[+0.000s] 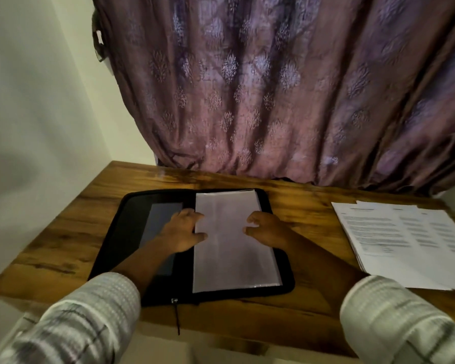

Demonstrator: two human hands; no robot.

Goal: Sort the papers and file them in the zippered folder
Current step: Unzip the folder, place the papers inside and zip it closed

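Folder work sits at the centre of the desk point(63, 232). The zippered folder point(126, 219) lies unzipped and flat before us, its zip pull point(177, 319) dangling over the desk edge at 6 o'clock. Spread wide like this, both halves are within reach.

A white sheet point(229, 253) covers the half toward 3 o'clock. Its lower edge is glossy, so it may be a plastic sleeve with paper inside, though we cannot say for sure. Our left grip point(185, 229) is at the sheet's 9 o'clock edge, thumb on top and fingers curled over that edge. It pinches the edge, likely to lift or turn the sheet at the spine. Our right grip point(265, 228) rests on the sheet's 3 o'clock side with fingers curled; whether it clasps the sheet or only steadies it we cannot tell.

A grey panel point(160, 219) shows on the other half, partly under our left wrist. The papers point(405, 245) to be filed lie fanned at 3 o'clock, well apart from the folder, handy to the right arm. We judge filing has barely begun.
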